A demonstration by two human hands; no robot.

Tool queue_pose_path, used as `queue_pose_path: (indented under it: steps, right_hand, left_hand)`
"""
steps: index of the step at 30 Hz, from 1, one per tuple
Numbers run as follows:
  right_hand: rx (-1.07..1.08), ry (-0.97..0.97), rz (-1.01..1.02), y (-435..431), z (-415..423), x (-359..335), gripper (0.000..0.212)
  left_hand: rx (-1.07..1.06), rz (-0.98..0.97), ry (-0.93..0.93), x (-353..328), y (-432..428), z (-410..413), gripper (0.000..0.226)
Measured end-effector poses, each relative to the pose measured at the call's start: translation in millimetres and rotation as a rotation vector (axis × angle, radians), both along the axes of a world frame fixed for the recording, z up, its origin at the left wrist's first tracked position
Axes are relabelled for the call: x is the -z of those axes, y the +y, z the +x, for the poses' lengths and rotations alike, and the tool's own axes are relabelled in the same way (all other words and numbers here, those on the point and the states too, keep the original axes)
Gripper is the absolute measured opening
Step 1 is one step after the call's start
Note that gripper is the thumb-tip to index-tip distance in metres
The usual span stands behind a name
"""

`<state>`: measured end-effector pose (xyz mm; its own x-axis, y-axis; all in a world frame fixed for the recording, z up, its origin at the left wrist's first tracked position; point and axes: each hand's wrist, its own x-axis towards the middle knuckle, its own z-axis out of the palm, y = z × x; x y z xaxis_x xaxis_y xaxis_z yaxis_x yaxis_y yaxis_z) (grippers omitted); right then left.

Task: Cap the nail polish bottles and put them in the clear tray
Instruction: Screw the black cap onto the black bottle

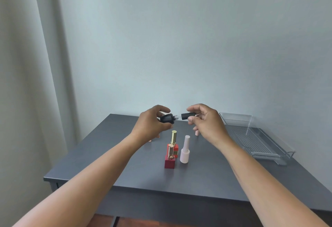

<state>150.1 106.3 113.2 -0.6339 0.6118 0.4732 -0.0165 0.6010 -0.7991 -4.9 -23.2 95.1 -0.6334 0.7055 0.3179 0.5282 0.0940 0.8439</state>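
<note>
A: hands status?
B: left hand [152, 124] grips a matte black round nail polish bottle [168, 118], tipped on its side in the air above the far part of the dark grey table [125, 163]. Fingers curled round the body, forefinger over the top, thumb under. Its clear threaded neck points right
A: right?
B: right hand [206, 124] pinches a black cylindrical cap [186, 116] between thumb and forefinger, open end facing the neck. Other fingers loosely curled, holding nothing. Cap and neck roughly in line, just apart
A: counts
B: four bottles in sight. The black one is in hand, uncapped. Three stand upright on the table below the hands, all capped: orange-red square bottle with a gold cap [173, 144]; dark red square bottle with a rose-gold cap [169, 158] just in front of it, can't tell if they touch; pale pink round bottle with a ribbed cap [185, 150] just to their right. Caps: four, three on, one off
A: anything else?
B: small pink bit [197, 132] under the right hand, second small pink bit [150, 140] beside the left wrist. Both mostly hidden, can't tell what they are
A: tray?
B: one clear plastic rectangular tray [255, 137] with a ribbed floor, on the table's right side near the wall. All four bottles are outside it, apart from it
</note>
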Motion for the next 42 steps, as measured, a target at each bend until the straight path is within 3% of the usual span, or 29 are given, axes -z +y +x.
queue_pose_path:
  steps: [9, 17, 21, 29, 34, 42]
  right_hand:
    - [0.000, 0.051, -0.058, 0.8, 2.7, 0.7, 0.010]
    - [-0.012, -0.032, -0.026, 4.1, 4.2, 2.8, 0.026]
    - [-0.018, -0.065, 0.011, 5.6, 4.9, 2.5, 0.013]
    - [0.072, -0.102, 0.028, 4.7, 2.5, -0.9, 0.068]
    - [0.088, -0.190, -0.017, 6.1, 1.3, -3.5, 0.083]
    - [-0.035, -0.083, 0.104, 1.8, 2.8, -1.3, 0.018]
  left_hand:
    - [0.049, 0.057, -0.061, -2.5, -0.3, 12.5, 0.034]
    - [0.057, 0.066, -0.092, -1.7, -2.1, 12.5, 0.035]
    - [0.064, 0.079, -0.094, -1.3, -4.4, 12.0, 0.036]
    - [0.123, 0.105, -0.089, -3.6, -6.2, 15.6, 0.038]
    - [0.102, 0.100, -0.088, -4.0, -7.0, 12.4, 0.037]
    - [0.071, 0.091, -0.082, -4.6, -7.9, 9.9, 0.037]
